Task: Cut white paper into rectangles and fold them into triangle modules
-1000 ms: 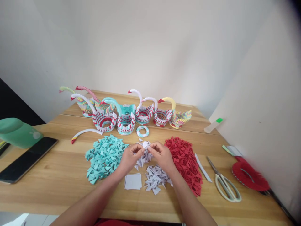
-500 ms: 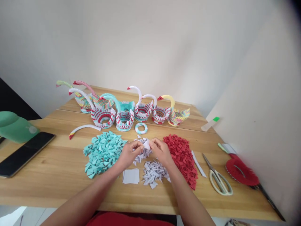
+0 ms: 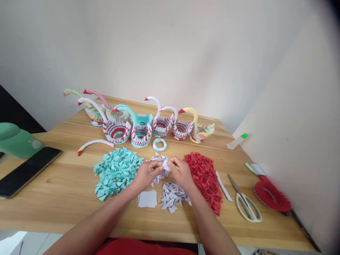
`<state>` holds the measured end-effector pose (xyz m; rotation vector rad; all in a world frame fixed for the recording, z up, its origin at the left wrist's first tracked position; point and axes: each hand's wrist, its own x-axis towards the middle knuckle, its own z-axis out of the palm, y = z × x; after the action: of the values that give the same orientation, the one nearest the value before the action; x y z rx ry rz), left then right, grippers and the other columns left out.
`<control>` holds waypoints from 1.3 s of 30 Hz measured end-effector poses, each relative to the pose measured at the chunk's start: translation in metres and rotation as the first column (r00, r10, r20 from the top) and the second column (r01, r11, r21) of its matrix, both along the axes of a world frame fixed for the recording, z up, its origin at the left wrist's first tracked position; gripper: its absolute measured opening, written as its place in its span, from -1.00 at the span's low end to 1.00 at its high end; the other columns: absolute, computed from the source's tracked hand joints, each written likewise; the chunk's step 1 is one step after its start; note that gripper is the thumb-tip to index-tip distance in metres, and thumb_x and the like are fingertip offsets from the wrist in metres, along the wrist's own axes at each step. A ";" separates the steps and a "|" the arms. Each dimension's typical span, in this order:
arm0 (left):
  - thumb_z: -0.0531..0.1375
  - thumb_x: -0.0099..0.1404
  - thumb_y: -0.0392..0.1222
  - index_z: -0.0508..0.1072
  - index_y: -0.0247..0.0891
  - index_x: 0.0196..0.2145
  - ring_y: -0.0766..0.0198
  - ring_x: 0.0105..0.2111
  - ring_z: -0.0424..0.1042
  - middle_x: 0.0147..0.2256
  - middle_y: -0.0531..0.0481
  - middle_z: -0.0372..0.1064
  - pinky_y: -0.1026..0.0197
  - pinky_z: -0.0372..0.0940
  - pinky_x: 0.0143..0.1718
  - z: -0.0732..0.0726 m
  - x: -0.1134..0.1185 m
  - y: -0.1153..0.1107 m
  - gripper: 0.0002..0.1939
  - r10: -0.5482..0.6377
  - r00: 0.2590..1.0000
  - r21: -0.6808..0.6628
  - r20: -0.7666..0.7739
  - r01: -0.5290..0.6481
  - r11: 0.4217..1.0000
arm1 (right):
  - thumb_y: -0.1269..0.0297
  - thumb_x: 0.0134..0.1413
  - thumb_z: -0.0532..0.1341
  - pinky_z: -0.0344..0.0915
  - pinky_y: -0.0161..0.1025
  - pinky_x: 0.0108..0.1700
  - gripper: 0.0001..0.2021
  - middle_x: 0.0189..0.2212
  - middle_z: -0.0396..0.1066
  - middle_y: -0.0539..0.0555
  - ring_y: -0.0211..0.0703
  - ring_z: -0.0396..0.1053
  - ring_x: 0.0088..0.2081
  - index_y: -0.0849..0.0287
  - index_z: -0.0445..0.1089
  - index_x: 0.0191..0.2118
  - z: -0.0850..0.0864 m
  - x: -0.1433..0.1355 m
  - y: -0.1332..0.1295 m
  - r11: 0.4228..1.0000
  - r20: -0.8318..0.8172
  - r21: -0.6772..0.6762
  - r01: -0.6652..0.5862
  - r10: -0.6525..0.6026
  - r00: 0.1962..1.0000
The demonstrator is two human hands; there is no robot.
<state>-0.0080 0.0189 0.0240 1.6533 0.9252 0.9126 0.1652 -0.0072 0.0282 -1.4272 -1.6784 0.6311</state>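
Between my two hands is a small white paper piece (image 3: 165, 165), partly covered by the fingers. My left hand (image 3: 147, 173) pinches its left side, and my right hand (image 3: 181, 171) pinches the right side. Just beneath lies a pile of folded white paper pieces (image 3: 160, 177). Another heap of white folded pieces (image 3: 172, 195) sits nearer me, beside a stack of white paper rectangles (image 3: 147, 199). Turquoise folded pieces (image 3: 117, 171) are heaped left of my left hand. Red folded pieces (image 3: 205, 179) lie in a large pile right of my right hand.
Several folded-paper swans (image 3: 117, 129) stand along the back, with a turquoise-and-white paper ring (image 3: 159, 145) in front. A loose swan neck (image 3: 95, 143) and a phone (image 3: 29, 171) are at left. Scissors (image 3: 248, 203) and a red round bristly object (image 3: 272, 194) lie at right.
Both hands keep their pinch on the white paper piece; its visible part looks smaller and slightly lower between the fingers. The view has shifted very slightly.
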 end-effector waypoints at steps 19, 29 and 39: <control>0.16 0.13 -0.16 0.43 -0.28 -0.55 0.32 -0.55 0.22 -0.61 0.09 0.27 0.31 0.12 -0.47 -0.009 0.002 0.000 -0.82 0.003 0.994 -0.046 0.111 0.003 0.999 | 0.07 0.01 0.27 0.19 -0.33 -0.42 -0.75 -0.53 0.30 -0.06 -0.25 0.23 -0.48 0.17 0.39 -0.37 -0.005 -0.003 0.003 0.982 -0.326 -0.167 -0.089 0.030 0.945; 0.16 0.15 -0.15 0.39 -0.28 -0.56 0.31 -0.54 0.24 -0.60 0.07 0.29 0.30 0.13 -0.46 -0.005 0.005 -0.006 -0.79 -0.076 0.991 -0.065 0.108 0.083 0.994 | 0.05 0.09 0.19 0.03 -0.35 -0.49 -0.62 -0.64 0.07 -0.11 -0.30 0.05 -0.56 0.16 0.17 -0.61 -0.009 -0.011 0.001 0.986 -0.350 -0.163 -0.041 -0.019 0.936; 0.19 0.17 -0.09 0.41 -0.28 -0.56 0.31 -0.55 0.24 -0.59 0.06 0.29 0.29 0.15 -0.46 -0.010 0.003 0.002 -0.75 0.116 0.978 -0.121 0.176 -0.095 0.988 | -0.10 0.12 0.14 0.33 -0.23 -0.36 -0.60 -0.49 0.41 0.05 -0.14 0.36 -0.44 0.18 0.45 -0.33 -0.011 -0.002 0.007 0.980 -0.446 -0.181 -0.080 -0.009 0.895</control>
<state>-0.0048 0.0205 0.0145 1.4108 0.9277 1.0469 0.1628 -0.0003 0.0169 -1.2627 -1.3055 1.0811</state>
